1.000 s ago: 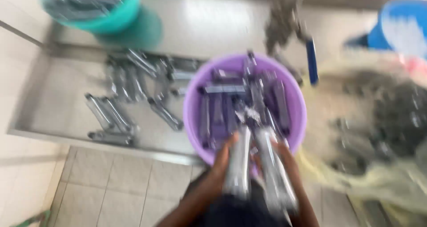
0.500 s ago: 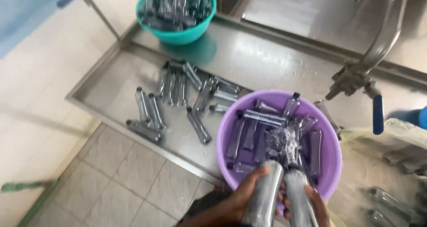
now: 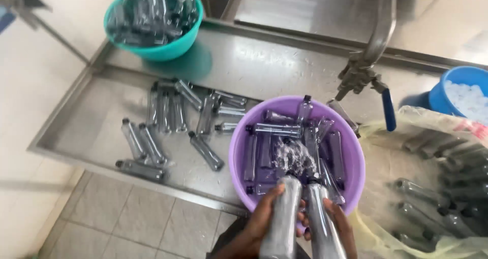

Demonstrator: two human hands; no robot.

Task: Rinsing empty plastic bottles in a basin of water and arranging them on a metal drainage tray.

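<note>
My left hand (image 3: 263,219) grips one clear plastic bottle (image 3: 282,223) and my right hand (image 3: 339,224) grips a second bottle (image 3: 323,226). Both bottles tilt neck-down over the near rim of a purple basin (image 3: 239,152), and water (image 3: 292,157) pours out of their mouths into it. Several more clear bottles (image 3: 277,131) float in the basin's water.
The basin sits in a steel sink tray (image 3: 279,61) where several bottles (image 3: 162,111) lie to its left. A teal bowl (image 3: 170,50) of bottles stands at the back left. A tap (image 3: 363,71) with a blue handle hangs above. A clear bag of bottles (image 3: 437,188) and a blue tub (image 3: 457,81) are right.
The view has swung and steadied over the sink. Both hands keep hold of the two tipped bottles over the purple basin as water runs out of them.
</note>
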